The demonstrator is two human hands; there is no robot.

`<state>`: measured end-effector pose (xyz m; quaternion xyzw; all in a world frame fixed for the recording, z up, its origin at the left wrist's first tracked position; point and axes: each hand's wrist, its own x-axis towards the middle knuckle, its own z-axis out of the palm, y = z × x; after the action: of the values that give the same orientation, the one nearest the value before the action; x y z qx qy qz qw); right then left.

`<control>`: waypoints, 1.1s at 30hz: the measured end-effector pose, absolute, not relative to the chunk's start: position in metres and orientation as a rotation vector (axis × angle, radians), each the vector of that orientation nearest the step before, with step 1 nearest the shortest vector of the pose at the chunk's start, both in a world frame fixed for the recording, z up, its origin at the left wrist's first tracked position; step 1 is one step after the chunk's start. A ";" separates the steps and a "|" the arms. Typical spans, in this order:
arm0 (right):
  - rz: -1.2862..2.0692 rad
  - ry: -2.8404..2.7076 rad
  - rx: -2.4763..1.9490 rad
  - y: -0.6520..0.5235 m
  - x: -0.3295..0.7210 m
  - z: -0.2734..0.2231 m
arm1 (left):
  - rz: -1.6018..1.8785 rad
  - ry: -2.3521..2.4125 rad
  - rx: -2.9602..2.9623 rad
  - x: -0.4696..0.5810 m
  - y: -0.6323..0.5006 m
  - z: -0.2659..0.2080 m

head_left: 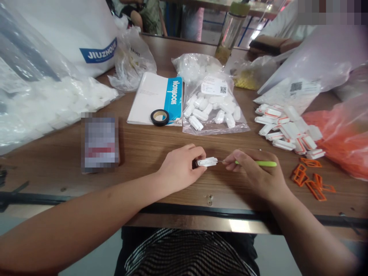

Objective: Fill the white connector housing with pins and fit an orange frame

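My left hand (184, 165) pinches a small white plastic connector housing (207, 162) just above the table, its row of small holes facing up. In my right hand (255, 172) is a thin metal pick with a lime-green handle (266, 163), held like a pen. The pick's tip meets the right end of the housing; whether it goes inside is too small to tell. To the right lie a pile of white housings with orange strips (287, 128) and several loose orange rectangular frames (316, 188).
A clear bag of white housings (212, 109) lies ahead, beside a notebook (149, 97) with a black tape roll (160, 117) on it. Large bags (57, 103) fill the left; an orange bag (345, 134) stands right. A bottle (231, 32) and another person's arm (276, 42) are behind.
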<state>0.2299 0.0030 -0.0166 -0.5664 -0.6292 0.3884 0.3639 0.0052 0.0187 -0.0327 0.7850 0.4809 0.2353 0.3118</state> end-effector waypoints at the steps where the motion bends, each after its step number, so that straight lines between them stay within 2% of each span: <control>1: 1.010 -1.610 -1.447 0.003 0.230 -0.017 | 0.623 1.265 2.072 0.005 0.019 -0.033; 26: 0.971 -1.641 -1.460 0.002 0.228 -0.017 | 0.617 1.263 2.079 0.005 0.018 -0.033; 33: 0.973 -1.678 -1.325 -0.002 0.224 -0.012 | 0.614 1.316 2.027 0.007 0.019 -0.032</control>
<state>0.2244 -0.0020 -0.0123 -0.5203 -0.6589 0.3821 0.3861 0.0073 0.0191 -0.0322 0.7706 0.5003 0.2334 0.3185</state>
